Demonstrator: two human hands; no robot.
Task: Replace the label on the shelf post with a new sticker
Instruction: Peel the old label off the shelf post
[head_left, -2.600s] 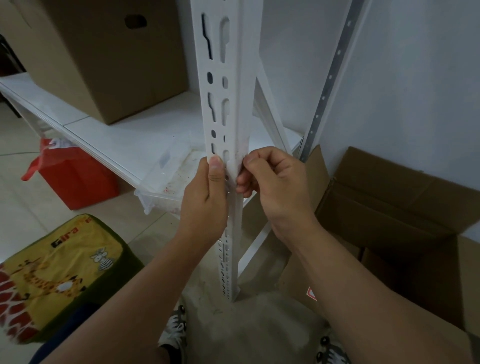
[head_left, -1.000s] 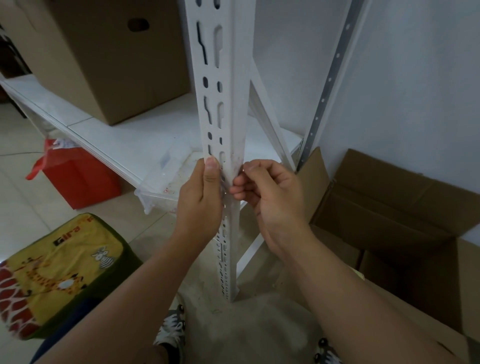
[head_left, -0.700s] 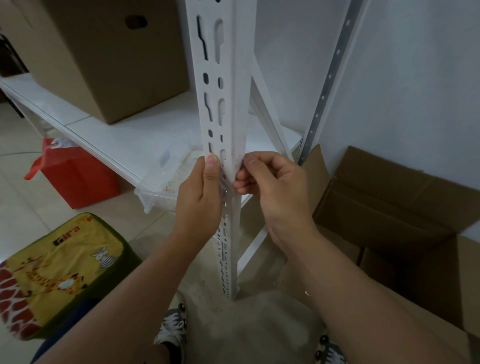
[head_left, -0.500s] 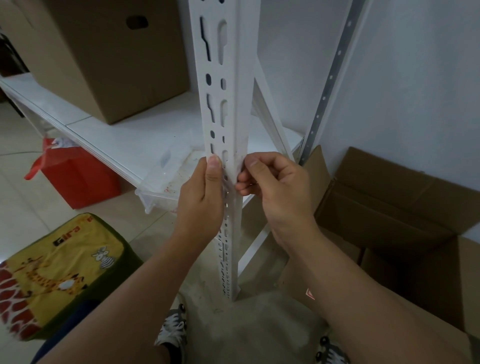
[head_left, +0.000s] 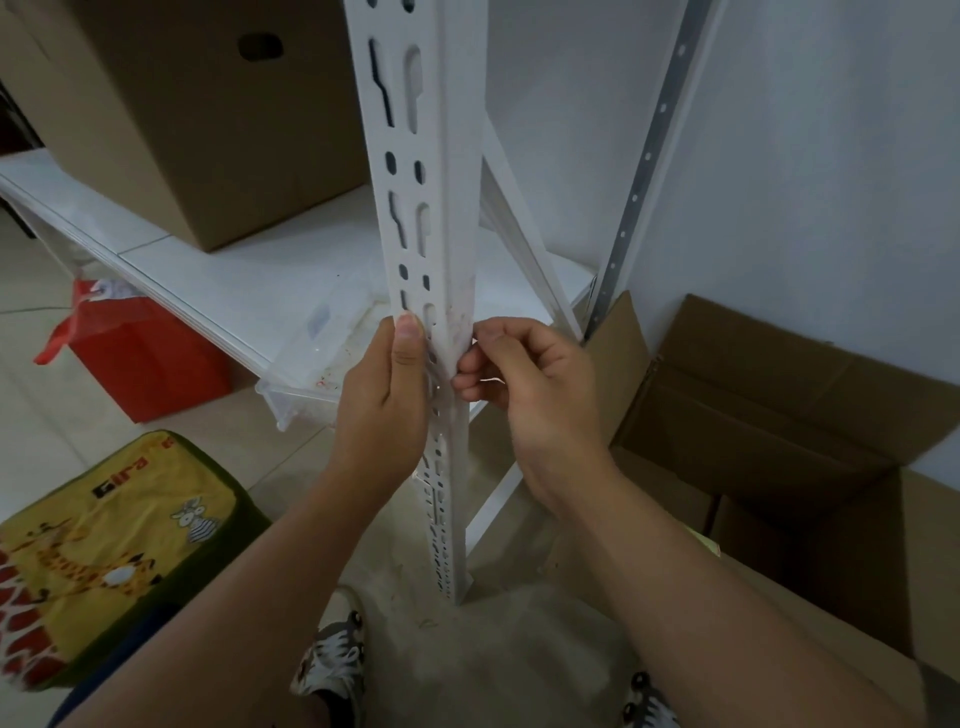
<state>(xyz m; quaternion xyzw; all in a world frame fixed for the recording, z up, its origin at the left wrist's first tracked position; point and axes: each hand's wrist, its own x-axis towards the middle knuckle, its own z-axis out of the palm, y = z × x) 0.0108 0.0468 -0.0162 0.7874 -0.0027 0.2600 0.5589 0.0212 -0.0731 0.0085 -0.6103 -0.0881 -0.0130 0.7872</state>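
White wall behind; left hand (head_left: 382, 410) grips the shelf post (head_left: 426, 218), right hand (head_left: 524, 384) pinches its corner edge (fingers curled).

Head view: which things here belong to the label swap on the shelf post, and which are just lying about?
In the job:
shelf post
left hand, holding the post
right hand, fingers curled at the post's edge; no label clearly visible

Lying about:
closed cardboard box on the shelf
open cardboard box
red bag
giraffe cushion
clear plastic tray
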